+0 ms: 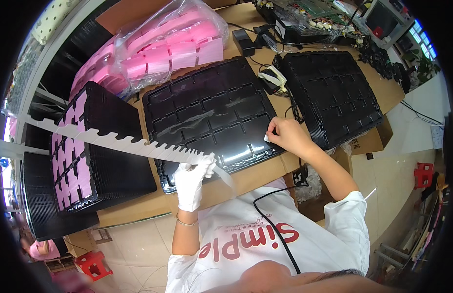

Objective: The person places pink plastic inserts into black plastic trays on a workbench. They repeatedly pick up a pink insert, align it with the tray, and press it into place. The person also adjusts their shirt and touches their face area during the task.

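Note:
My left hand (193,183), in a white glove, is closed on a long pale strip (114,140) with one notched edge, which stretches up to the left over the trays. A loose translucent end curls down beside the glove. My bare right hand (287,134) pinches a small white piece (267,138), perhaps a sticker, between thumb and fingertips. That hand is at the right edge of the middle black tray (207,128), a compartmented tray under shiny clear film. Whether the white piece touches the tray, I cannot tell.
Stacked black trays (121,161) with pink pieces (72,161) stand at left. More stacked trays (334,93) lie at right, beside cables and an adapter (243,43). Behind is a plastic bag of pink foam pieces (170,44). Brown cardboard (138,211) covers the table; a black cable (270,219) crosses my shirt.

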Tool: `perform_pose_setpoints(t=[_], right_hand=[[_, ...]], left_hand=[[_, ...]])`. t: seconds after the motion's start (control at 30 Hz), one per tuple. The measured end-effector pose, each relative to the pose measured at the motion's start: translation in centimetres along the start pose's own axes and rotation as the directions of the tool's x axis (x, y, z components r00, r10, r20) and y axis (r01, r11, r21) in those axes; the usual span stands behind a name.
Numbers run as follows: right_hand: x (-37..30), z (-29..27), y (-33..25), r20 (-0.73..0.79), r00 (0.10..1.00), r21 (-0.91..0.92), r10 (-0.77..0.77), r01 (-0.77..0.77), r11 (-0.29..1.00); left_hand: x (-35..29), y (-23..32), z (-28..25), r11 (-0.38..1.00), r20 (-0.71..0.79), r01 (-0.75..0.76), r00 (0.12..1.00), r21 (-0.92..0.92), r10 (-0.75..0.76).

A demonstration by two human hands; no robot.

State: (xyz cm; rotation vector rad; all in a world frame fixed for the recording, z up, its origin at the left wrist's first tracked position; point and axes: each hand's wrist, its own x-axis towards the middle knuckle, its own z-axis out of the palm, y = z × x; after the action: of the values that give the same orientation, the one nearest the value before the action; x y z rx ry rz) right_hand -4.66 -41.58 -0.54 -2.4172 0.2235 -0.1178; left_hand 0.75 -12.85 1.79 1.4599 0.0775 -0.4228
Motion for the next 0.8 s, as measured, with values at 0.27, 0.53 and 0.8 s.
perform_pose_setpoints(t=[0.27, 0.53, 0.8], right_hand=[[-0.2, 0.1, 0.0, -0.017, 1.000, 0.030, -0.008, 0.009, 1.000], [-1.2, -0.1, 1.1, -0.010, 0.977, 0.243, -0.212, 0.208, 0.947], [-1.0, 0.1, 0.4, -0.052, 0.998, 0.095, 0.017, -0.012, 0.995]], left_hand=[[0.1, -0.1, -0.2, 1.000, 0.021, 0.002, 1.000, -0.024, -0.001], [0.1, -0.4, -0.4, 1.000, 0.025, -0.020, 0.999, -0.023, 0.020], [0.1, -0.4, -0.4, 1.000, 0.023, -0.029, 0.999, -0.001, 0.029]])
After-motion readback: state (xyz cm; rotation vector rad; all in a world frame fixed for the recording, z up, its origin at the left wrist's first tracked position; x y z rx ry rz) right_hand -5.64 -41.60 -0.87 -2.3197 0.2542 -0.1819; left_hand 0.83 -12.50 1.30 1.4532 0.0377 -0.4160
